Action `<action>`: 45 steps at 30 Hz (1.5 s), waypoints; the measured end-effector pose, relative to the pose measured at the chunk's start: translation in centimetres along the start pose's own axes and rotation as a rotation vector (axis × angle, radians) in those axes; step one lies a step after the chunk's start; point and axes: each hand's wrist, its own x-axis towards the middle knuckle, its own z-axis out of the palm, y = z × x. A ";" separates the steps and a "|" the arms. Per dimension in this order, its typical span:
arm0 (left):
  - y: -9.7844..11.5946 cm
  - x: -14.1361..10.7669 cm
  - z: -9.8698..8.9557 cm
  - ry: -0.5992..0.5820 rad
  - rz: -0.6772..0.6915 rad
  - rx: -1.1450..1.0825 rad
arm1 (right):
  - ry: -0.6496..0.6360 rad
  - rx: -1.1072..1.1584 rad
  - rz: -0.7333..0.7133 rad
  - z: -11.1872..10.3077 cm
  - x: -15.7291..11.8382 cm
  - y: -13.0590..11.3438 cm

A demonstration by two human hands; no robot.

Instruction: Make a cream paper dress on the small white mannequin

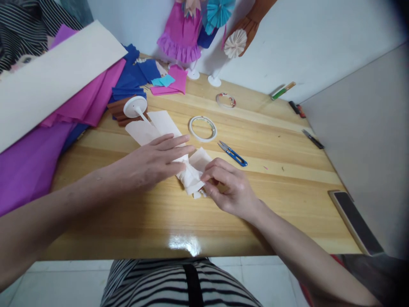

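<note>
Pale crepe paper (191,175) is wrapped around a white stand (135,107) that lies on its side, its round base towards the back left. The paper is gathered and crumpled near its front end. My left hand (159,160) lies flat across the paper with its fingers stretched out. At the front end, my right hand (228,183) pinches the paper's edge between thumb and fingers. Just behind the right hand lie small blue thread snips (233,153), and a roll of double-sided tape (203,128) rests beside them.
Crepe sheets (32,157) and a long cream strip (57,81) cover the left side. Finished paper dresses (180,32) stand by the wall. A second tape roll (225,101), a green-handled tool (283,91), a cutter (313,139) and a dark-topped block (355,221) lie farther right.
</note>
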 end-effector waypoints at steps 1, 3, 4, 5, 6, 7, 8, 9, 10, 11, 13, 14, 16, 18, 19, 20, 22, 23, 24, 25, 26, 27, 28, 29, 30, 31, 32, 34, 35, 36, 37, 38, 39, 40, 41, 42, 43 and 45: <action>-0.1 -0.1 0.1 0.024 0.006 -0.028 | 0.003 0.008 0.003 0.1 -0.1 0.1; -0.3 -0.2 0.3 0.063 -0.010 -0.101 | 0.011 0.012 0.010 0.2 -0.2 0.2; -0.4 -0.3 0.4 0.074 -0.032 -0.141 | 0.016 0.010 0.013 0.2 -0.3 0.2; -0.4 -0.3 0.5 0.075 -0.066 -0.180 | 0.021 0.007 0.015 0.3 -0.3 0.3; -0.4 -0.3 0.5 0.085 -0.099 -0.215 | 0.026 0.004 0.014 0.3 -0.4 0.3; -0.4 -0.2 0.4 0.094 -0.131 -0.248 | 0.030 0.001 0.012 0.3 -0.4 0.3; -0.3 -0.1 0.3 0.105 -0.155 -0.277 | 0.033 -0.001 0.009 0.3 -0.4 0.4; -0.2 0.0 0.2 0.119 -0.175 -0.302 | 0.035 -0.002 0.008 0.3 -0.5 0.4; 0.0 0.1 0.0 0.130 -0.197 -0.324 | 0.036 -0.003 0.009 0.3 -0.5 0.4; 0.1 0.3 -0.1 0.137 -0.223 -0.345 | 0.039 -0.006 0.011 0.4 -0.5 0.5; 0.3 0.5 -0.3 0.151 -0.283 -0.381 | 0.048 -0.016 0.014 0.4 -0.6 0.5; 0.4 0.5 -0.4 0.162 -0.314 -0.393 | 0.052 -0.019 0.012 0.4 -0.6 0.5; 0.4 0.6 -0.5 0.186 -0.352 -0.394 | 0.057 -0.025 0.007 0.4 -0.7 0.5; 0.3 0.5 -0.5 0.200 -0.318 -0.356 | 0.061 -0.041 0.004 0.5 -0.8 0.5; 0.2 0.5 -0.5 0.199 -0.273 -0.324 | 0.062 -0.055 0.002 0.5 -0.8 0.5; 0.0 0.4 -0.4 0.189 -0.210 -0.285 | 0.063 -0.071 0.000 0.5 -0.9 0.5; -0.2 0.2 -0.2 0.137 -0.081 -0.190 | 0.065 -0.103 -0.006 0.6 -1.0 0.5; -0.2 0.1 -0.1 0.110 -0.036 -0.136 | 0.066 -0.118 -0.010 0.6 -1.0 0.6; -0.3 0.1 0.1 0.087 -0.002 -0.080 | 0.067 -0.132 -0.013 0.6 -1.0 0.6; -0.2 0.0 0.2 0.068 0.016 -0.020 | 0.068 -0.146 -0.017 0.6 -1.1 0.6; -0.1 0.0 0.4 0.050 0.017 0.038 | 0.067 -0.161 -0.022 0.6 -1.1 0.7; 0.0 0.0 0.5 0.037 0.013 0.092 | 0.066 -0.176 -0.029 0.6 -1.1 0.7; 0.2 0.0 0.6 0.026 0.009 0.142 | 0.063 -0.191 -0.035 0.6 -1.1 0.7; 0.4 0.0 0.6 0.017 0.004 0.183 | 0.059 -0.207 -0.039 0.5 -1.1 0.6; 0.7 0.1 0.6 0.004 -0.008 0.213 | 0.054 -0.223 -0.041 0.5 -1.0 0.6; 0.9 0.2 0.6 -0.004 -0.013 0.234 | 0.050 -0.237 -0.042 0.5 -1.0 0.6; 1.1 0.3 0.5 -0.014 -0.015 0.247 | 0.047 -0.248 -0.040 0.5 -1.1 0.6; 1.5 0.4 0.3 -0.039 -0.021 0.249 | 0.047 -0.261 -0.035 0.5 -1.1 0.6; 1.6 0.4 0.3 -0.046 -0.024 0.241 | 0.049 -0.263 -0.033 0.5 -1.2 0.7; 1.7 0.4 0.2 -0.049 -0.033 0.229 | 0.050 -0.262 -0.030 0.6 -1.2 0.7; 1.7 0.4 0.2 -0.042 -0.040 0.216 | 0.052 -0.259 -0.031 0.7 -1.2 0.7; 1.7 0.4 0.2 -0.040 -0.055 0.204 | 0.054 -0.250 -0.033 0.7 -1.2 0.7; 1.6 0.3 0.2 -0.037 -0.066 0.196 | 0.057 -0.236 -0.036 0.6 -1.2 0.7; 1.6 0.2 0.2 -0.043 -0.079 0.190 | 0.068 -0.214 -0.034 0.6 -1.1 0.7; 1.5 0.2 0.3 -0.051 -0.091 0.186 | 0.088 -0.186 -0.027 0.4 -1.1 0.7; 1.5 0.1 0.3 -0.060 -0.101 0.183 | 0.118 -0.157 -0.009 0.2 -0.9 0.7; 1.5 0.0 0.4 -0.070 -0.110 0.180 | 0.159 -0.132 0.025 0.0 -0.8 0.8; 1.4 -0.1 0.6 -0.072 -0.119 0.172 | 0.249 -0.109 0.135 -0.6 -0.4 1.3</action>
